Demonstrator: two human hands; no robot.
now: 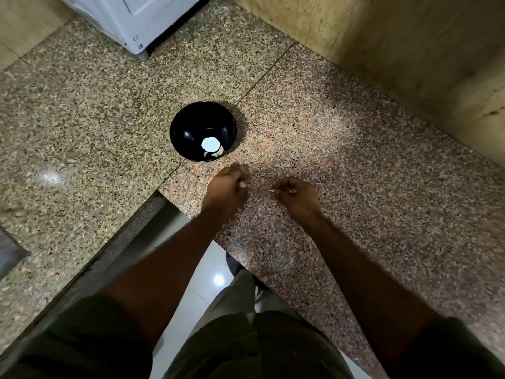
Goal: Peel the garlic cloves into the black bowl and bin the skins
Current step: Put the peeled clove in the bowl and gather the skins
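Speckled granite counter fills most of the view, made of two slabs that meet along a thin seam running from the upper right down toward the near corner. On the right and far side it ends against a tan stone wall. On the near side its edge cuts diagonally, and below that edge a glossy white floor shows between the person's legs. A second stretch of counter runs off to the left, with a dark gap under its near edge. At the far end stands a white appliance, its corner foot resting on the granite.

The black bowl sits near the seam, well clear of the wall and the appliance, with bare granite all round it. Inside it lie a few pale peeled cloves at the near side, next to a bright round reflection.

Both hands hover low over the counter just on the near side of the bowl, apart from each other. The left hand has its fingers curled in, and a small pale garlic clove shows at its fingertips. The right hand is also curled, pinching a thin pale scrap of skin that sticks out toward the left hand. Wide bare granite lies to the right of the right hand, up to the wall.
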